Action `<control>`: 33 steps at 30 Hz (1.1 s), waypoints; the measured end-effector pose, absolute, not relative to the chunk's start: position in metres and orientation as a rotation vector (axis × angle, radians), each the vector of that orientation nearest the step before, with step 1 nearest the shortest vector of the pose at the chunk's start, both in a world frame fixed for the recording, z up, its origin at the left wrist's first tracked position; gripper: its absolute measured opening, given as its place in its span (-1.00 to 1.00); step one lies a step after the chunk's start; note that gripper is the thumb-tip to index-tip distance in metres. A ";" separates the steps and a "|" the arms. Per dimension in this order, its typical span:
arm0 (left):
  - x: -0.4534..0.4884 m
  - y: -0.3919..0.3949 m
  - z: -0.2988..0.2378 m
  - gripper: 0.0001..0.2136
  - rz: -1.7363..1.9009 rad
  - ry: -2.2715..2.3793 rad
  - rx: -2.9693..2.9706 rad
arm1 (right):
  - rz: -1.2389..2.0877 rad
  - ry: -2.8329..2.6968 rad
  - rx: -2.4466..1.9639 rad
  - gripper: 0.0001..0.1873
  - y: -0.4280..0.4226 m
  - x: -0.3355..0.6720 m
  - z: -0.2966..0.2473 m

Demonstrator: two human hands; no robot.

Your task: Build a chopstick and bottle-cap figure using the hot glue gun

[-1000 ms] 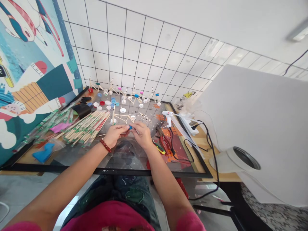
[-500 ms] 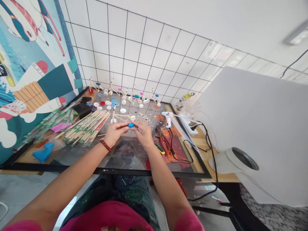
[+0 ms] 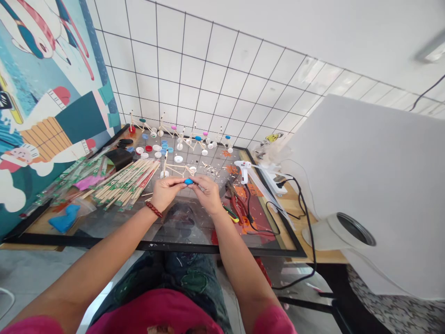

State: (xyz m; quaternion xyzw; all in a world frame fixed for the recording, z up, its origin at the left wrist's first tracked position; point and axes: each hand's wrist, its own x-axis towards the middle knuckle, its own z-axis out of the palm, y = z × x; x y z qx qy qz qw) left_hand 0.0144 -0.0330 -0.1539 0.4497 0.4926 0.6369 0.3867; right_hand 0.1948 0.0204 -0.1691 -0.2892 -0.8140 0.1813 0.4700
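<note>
Between the fingertips of both hands is a small blue lump of modelling clay (image 3: 188,181), held above the glass-topped table. My left hand (image 3: 167,191), with a red bead bracelet (image 3: 153,209) at the wrist, pinches it from the left. From the other side my right hand (image 3: 207,192) pinches it too. Just beyond the fingers stands a small stick frame (image 3: 175,169) with white bottle-cap wheels, partly hidden by the hands. Several finished-looking stick models topped with coloured lumps, one of them blue (image 3: 198,138), line the back.
Wrapped chopsticks (image 3: 130,183) lie in a heap at left, near a bag of blue clay (image 3: 65,218). Loose caps (image 3: 157,148) lie behind. On the right are a white glue gun (image 3: 244,170), its black cord, red-handled pliers (image 3: 238,204) and a power strip (image 3: 274,182).
Both hands stay nearly in place around the blue clay, with only slight finger movement. The view has shifted very slightly.
</note>
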 end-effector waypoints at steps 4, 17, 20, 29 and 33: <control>0.017 -0.034 -0.153 -0.80 1.594 1.225 1.081 | 0.402 -2.026 -0.745 -0.73 0.020 0.196 -0.168; 0.022 -0.037 -0.143 -0.51 1.364 1.075 0.830 | 0.243 -2.071 -0.752 -0.71 0.020 0.196 -0.173; 0.021 -0.036 -0.144 -0.56 1.352 1.093 0.819 | 0.255 -2.088 -0.758 -0.71 0.018 0.196 -0.172; 0.019 -0.034 -0.147 -0.64 1.319 1.115 0.809 | 0.288 -2.134 -0.789 -0.67 0.019 0.196 -0.172; 0.018 -0.033 -0.146 -0.64 1.340 1.089 0.765 | 0.333 -2.070 -0.785 -0.76 0.018 0.196 -0.168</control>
